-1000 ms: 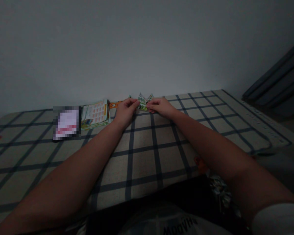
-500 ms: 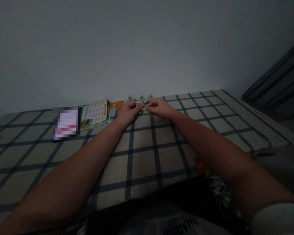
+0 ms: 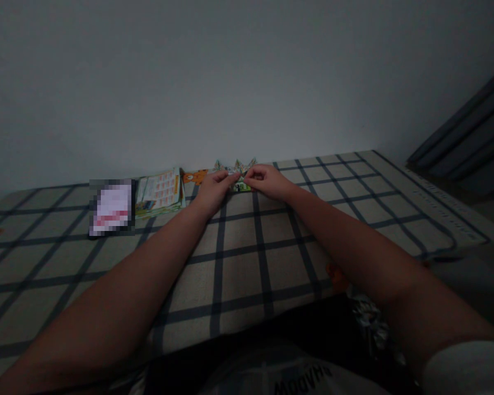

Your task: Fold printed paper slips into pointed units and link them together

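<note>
A folded sheet of printed paper [image 3: 242,187], green and white with pointed corners standing up at its back, lies at the far side of the table. My left hand [image 3: 214,189] is closed on its left part, thumb pointing toward the middle. From the right, my right hand [image 3: 267,180] pinches the paper's edge between thumb and fingertips. The two thumbs almost meet over the sheet. My fingers hide much of the paper, and the exact folds are too small and dim to make out.
Left of my hands lies a stack of printed leaflets [image 3: 158,192], beside a phone-like object [image 3: 113,206] that is blurred out. The checked tablecloth [image 3: 239,274] carries an orange bear print [image 3: 194,176]. A pale wall [image 3: 247,82] rises behind; a dark curtain [image 3: 469,120] hangs at right.
Both hands have shifted only slightly at the paper. My left thumb has drawn back a little, and a bit more of the green print shows between the hands.
</note>
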Tool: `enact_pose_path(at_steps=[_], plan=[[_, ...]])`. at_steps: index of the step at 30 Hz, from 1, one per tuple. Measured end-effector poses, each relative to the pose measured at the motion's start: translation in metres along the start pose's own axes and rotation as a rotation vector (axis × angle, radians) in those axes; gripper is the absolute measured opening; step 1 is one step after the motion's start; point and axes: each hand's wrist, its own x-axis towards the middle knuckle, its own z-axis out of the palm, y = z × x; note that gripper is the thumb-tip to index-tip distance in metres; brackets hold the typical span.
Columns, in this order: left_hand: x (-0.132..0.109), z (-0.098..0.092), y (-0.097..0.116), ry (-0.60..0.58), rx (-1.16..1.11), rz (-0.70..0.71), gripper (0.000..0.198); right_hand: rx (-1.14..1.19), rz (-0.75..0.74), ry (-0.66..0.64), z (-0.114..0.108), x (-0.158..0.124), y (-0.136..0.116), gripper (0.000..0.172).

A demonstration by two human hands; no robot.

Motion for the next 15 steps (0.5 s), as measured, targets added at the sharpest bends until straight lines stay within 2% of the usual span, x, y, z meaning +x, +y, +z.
enact_pose_path(at_steps=[4,9,15], plan=[[-0.001,0.002,0.006,0.014,-0.039,0.015,0.041,0.009,-0.011,0.013,0.001,0.001,0.003,0.011],[-0.005,0.003,0.015,-0.019,-0.055,0.02,0.045,0.034,0.044,-0.044,0.001,0.001,0.007,0.015],[-0.004,0.002,0.013,-0.044,0.024,0.014,0.044,0.015,-0.004,-0.028,0.0,0.001,0.007,0.012]])
